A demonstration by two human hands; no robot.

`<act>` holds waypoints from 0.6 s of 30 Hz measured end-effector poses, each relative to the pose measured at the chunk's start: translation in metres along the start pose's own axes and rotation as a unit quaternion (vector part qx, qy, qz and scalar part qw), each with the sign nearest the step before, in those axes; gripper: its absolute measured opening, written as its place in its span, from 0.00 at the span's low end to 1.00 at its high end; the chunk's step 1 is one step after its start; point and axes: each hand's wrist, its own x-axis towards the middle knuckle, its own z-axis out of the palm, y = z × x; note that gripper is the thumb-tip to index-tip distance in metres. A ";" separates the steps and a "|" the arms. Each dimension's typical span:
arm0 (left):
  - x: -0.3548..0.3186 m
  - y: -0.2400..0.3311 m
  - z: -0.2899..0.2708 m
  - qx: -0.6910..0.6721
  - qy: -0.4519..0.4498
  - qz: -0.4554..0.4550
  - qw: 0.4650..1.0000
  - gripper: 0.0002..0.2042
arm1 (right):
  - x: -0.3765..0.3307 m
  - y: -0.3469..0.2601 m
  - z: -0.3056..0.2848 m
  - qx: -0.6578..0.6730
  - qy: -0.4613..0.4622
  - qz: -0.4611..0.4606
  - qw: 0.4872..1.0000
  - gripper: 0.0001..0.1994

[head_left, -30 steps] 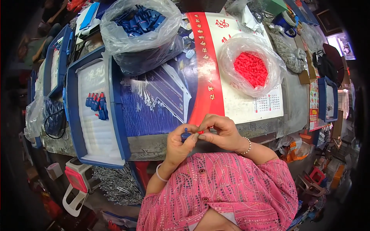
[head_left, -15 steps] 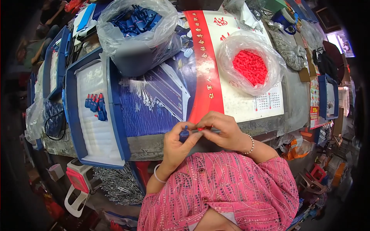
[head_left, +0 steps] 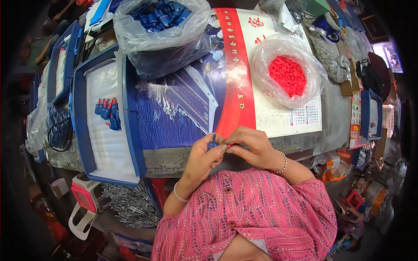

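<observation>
Close in front of my body, both hands meet over the table's near edge. My left hand [head_left: 199, 160] pinches a small blue plastic piece [head_left: 212, 143] with a thin stem pointing up; the thumb covers its lower part. My right hand [head_left: 254, 148] is closed on a small red cap [head_left: 229, 147], mostly hidden by the fingertips, beside the left thumb. To the left, several blue pieces with red tips [head_left: 114, 114] lie in a blue tray [head_left: 138, 161] with a white lining. A clear bag [head_left: 272, 93] of red caps [head_left: 287, 76] stands at the right.
Blue pieces [head_left: 161, 17] fill a large plastic bag [head_left: 174, 54] at the back. A printed poster sheet [head_left: 174, 126] covers the table. Thin metal rods [head_left: 130, 206] are heaped below the tray, near a white and red stool [head_left: 85, 198]. A tied bag [head_left: 333, 63] lies far right.
My left hand has turned and moved slightly up and right; its thumb now covers more of the blue piece. My right hand stays nearly in place, holding the red cap. The view has shifted slightly.
</observation>
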 end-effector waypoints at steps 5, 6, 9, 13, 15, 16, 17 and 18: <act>-0.004 -0.001 0.000 -0.079 -0.068 0.001 0.995 0.07 | -0.004 0.006 0.001 0.277 0.048 0.195 0.940 0.06; -0.006 -0.001 -0.001 -0.057 -0.080 0.001 0.995 0.08 | -0.003 0.007 0.001 0.276 0.047 0.197 0.940 0.06; -0.009 -0.003 -0.004 -0.030 -0.103 -0.005 0.994 0.10 | 0.004 0.004 0.000 0.468 0.044 0.282 0.837 0.06; -0.011 -0.003 -0.007 0.003 -0.103 -0.009 0.995 0.13 | 0.002 0.012 0.004 0.490 0.060 0.309 0.813 0.07; -0.012 -0.004 -0.008 0.005 -0.106 -0.005 0.994 0.13 | 0.001 0.014 0.007 0.527 0.069 0.308 0.789 0.07; -0.012 -0.005 -0.008 0.008 -0.109 -0.002 0.994 0.13 | 0.001 0.014 0.007 0.527 0.069 0.308 0.789 0.07; -0.012 -0.004 -0.008 0.008 -0.110 -0.002 0.994 0.13 | 0.000 0.015 0.007 0.531 0.064 0.304 0.789 0.08; -0.012 -0.004 -0.008 0.013 -0.108 -0.001 0.994 0.13 | 0.000 0.016 0.007 0.535 0.059 0.299 0.788 0.08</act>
